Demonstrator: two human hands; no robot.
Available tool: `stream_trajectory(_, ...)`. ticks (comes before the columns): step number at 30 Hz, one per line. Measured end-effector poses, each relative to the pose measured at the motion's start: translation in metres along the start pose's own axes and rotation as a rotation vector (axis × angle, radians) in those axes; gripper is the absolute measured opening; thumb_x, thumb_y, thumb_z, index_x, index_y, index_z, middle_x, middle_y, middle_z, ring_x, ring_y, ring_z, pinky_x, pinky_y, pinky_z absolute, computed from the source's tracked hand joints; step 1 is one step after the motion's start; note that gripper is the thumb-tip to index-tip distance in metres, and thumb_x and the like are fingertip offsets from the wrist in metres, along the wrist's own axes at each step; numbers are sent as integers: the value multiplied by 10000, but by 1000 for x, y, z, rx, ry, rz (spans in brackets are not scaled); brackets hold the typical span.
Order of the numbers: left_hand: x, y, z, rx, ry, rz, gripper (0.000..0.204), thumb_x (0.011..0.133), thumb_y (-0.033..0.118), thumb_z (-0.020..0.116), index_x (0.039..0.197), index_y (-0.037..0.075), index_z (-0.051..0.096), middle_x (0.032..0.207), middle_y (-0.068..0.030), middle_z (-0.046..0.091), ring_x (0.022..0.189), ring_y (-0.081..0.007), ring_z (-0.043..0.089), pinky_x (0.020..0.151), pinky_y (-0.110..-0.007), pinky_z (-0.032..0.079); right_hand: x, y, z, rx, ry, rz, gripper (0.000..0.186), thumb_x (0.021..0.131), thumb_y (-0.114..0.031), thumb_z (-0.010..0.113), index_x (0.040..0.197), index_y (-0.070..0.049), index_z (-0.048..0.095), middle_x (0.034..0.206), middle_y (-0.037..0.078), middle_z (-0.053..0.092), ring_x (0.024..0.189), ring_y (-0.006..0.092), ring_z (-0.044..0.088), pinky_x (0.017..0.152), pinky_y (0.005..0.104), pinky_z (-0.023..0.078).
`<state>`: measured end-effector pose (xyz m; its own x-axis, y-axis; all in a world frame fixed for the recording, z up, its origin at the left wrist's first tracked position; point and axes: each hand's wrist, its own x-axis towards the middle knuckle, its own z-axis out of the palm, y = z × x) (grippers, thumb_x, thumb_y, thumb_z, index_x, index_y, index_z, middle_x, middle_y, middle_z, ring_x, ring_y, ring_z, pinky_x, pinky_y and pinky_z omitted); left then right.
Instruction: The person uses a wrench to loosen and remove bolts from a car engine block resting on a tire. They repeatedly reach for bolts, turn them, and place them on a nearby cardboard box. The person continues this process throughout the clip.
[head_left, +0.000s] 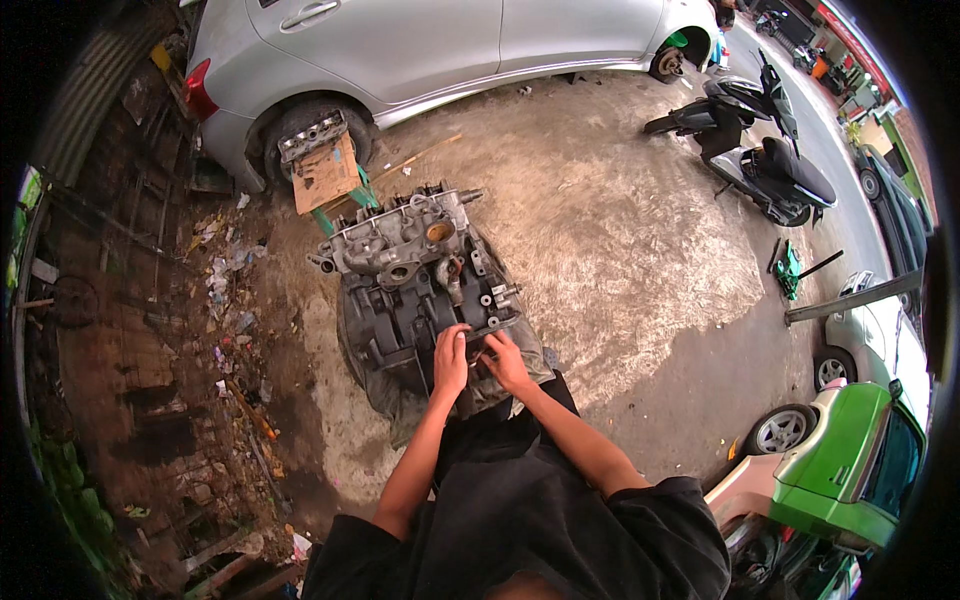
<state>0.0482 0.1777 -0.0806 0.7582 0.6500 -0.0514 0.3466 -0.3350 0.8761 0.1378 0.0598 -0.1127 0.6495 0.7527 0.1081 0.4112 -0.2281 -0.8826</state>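
Observation:
A dirty engine rests on a grey cloth or sack in front of me. Its far part is a grey metal casting with round port openings; the nearer part is dark. Both hands are close together at its near right edge. My left hand has its fingers pressed together and bent over that edge. Beside it, my right hand curls its fingers in a pinch. Whatever lies between the fingers of either hand is hidden or too small to name. Small round metal parts sit just beyond the right hand.
A silver car stands beyond the engine. Before its rear wheel, a small stand with a cardboard top bears a metal part. A black scooter is parked far right, a green car nearer. Litter lines the left side.

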Motion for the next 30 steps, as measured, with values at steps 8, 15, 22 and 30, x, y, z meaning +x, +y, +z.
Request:
stream_trajectory(8,-2,2,1,-92,99,39,337,1016,257,336,1074,37,583,1085,-142,579,1063,-324,536,913,-395,408,13,3,2,-358,-273,-187,318,781,-37,582,1094,-61,528,1009,168,518,895,381,602,740,459,501)
stream_trajectory(15,-4,4,2,-70,101,11,356,1016,261,321,1071,32,587,1077,-145,582,1047,-331,540,906,-399,413,27,11,10,-642,-436,-380,381,799,-94,577,1179,-92,558,1111,153,549,771,306,669,603,406,556)
stream_trajectory(22,-3,4,1,-102,85,6,356,1013,253,318,1076,28,586,1070,-151,580,1032,-326,545,899,-399,416,30,11,16,-737,-517,-395,292,811,-104,575,1097,-54,604,1113,181,573,770,308,679,611,403,569)
stream_trajectory(30,-1,1,1,-126,78,31,348,1008,246,327,1060,22,589,1045,-149,594,1017,-324,555,894,-390,420,40,5,30,-793,-632,-262,199,829,-98,570,983,-9,659,1169,204,585,778,309,695,624,402,578)
